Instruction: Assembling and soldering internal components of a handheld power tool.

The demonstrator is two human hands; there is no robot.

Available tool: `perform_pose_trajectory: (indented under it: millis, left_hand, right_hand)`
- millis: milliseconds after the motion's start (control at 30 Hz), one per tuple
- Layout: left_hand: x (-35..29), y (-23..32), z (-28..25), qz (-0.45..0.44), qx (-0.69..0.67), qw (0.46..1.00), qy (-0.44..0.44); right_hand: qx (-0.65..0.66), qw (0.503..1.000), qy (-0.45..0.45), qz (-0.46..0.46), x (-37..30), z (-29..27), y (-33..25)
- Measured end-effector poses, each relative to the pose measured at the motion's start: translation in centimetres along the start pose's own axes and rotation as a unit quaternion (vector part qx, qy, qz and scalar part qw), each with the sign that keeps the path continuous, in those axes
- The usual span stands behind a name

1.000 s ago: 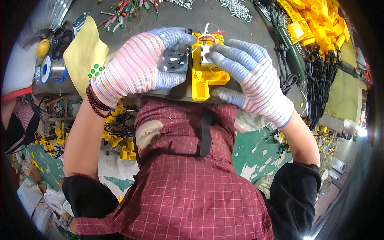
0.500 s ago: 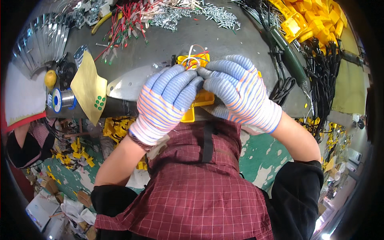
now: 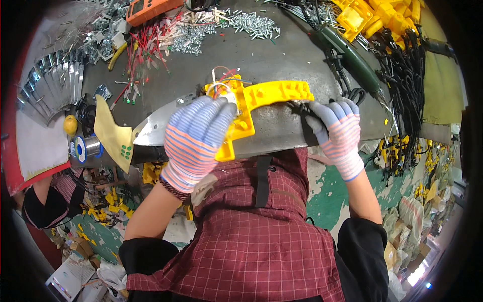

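Note:
A yellow plastic housing [image 3: 274, 93] with a ribbed, curved handle lies over the middle of the workbench edge. Thin red, white and blue wires [image 3: 219, 85] stick up from its far left end. My left hand [image 3: 198, 133], in a striped knit glove, is closed round the housing's left part; its fingertips hide some of the wiring. At the handle's right end, my gloved right hand [image 3: 337, 126] pinches a black cord [image 3: 301, 108], mostly hidden by the fingers. A pointed grey metal plate [image 3: 156, 126] with small holes lies left of my left hand.
Screws [image 3: 254, 24] and red wires [image 3: 151, 43] are heaped at the back, beside an orange device [image 3: 151, 11]. A dark green tool [image 3: 349, 55], black cords [image 3: 402, 90] and yellow housings [image 3: 357, 20] lie right. Solder spool [image 3: 89, 147] stands left, near fanned metal strips [image 3: 53, 80].
My right hand has left the wires and moved right to the handle's end, where it grips the black cord. The housing's handle now shows. The view has shifted, bringing the orange device in.

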State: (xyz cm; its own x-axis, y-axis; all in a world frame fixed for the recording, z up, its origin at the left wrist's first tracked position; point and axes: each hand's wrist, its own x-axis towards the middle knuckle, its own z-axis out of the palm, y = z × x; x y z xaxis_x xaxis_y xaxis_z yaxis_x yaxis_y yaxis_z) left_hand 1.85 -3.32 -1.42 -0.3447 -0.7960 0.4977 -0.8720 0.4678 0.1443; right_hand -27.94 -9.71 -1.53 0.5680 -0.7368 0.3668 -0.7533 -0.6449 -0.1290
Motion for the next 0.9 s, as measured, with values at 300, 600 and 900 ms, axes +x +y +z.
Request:
perform_pose_trajectory:
  millis: [300,600,900]
  left_hand:
    - [4.3,2.8,-5.3,-0.102,-0.394,0.913,0.038]
    - [-3.6,2.4,-2.1,-0.487,-0.786,0.364,0.113]
    - [-5.7,1.4,-3.8,-0.563,-0.73,0.337,0.192]
  right_hand:
    - [0.414,0.867,0.057,0.271,0.6,2.4,2.0]
    - [0.125,0.976,-0.095,0.149,3.4,-0.4,0.0]
    - [0.245,0.963,-0.109,-0.033,12.9,1.3,-4.6]
